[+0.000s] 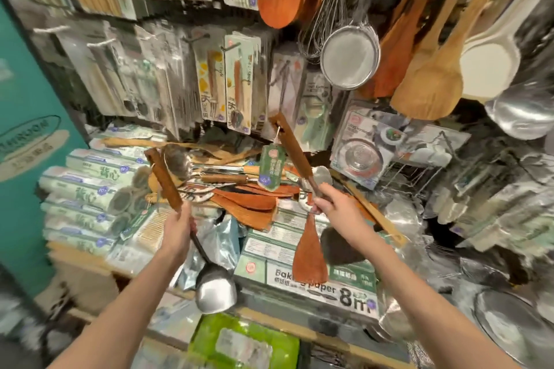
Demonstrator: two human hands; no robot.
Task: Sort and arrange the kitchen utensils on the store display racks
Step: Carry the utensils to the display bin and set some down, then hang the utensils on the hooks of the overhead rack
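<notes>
- Most of the job looks undone: a loose pile of utensils (239, 189), wooden spatulas and metal ladles mixed, lies heaped on the shelf (90, 260) below the racks, on top of the boxed goods.
- Upper display racks (209, 39) look partly stocked: carded cutlery packs on hooks, wooden spoons, a whisk and a round strainer (349, 57) hanging at top right.
- Baking paper boxes (314, 287) sit in front under the pile, not part of the sort as far as I can judge.
- Left hand (177, 231) is clamped around a steel ladle (215, 287) at the base of its wooden handle, bowl hanging down, above the shelf's front edge.
- Right hand (329, 204) grips a wood-handled utensil (292, 147) with a green tag, handle pointing up toward the hooks; a small wooden spatula (308, 255) dangles below that hand.
- Judgement: two or three items in hand, none hung yet; the pile remains.
</notes>
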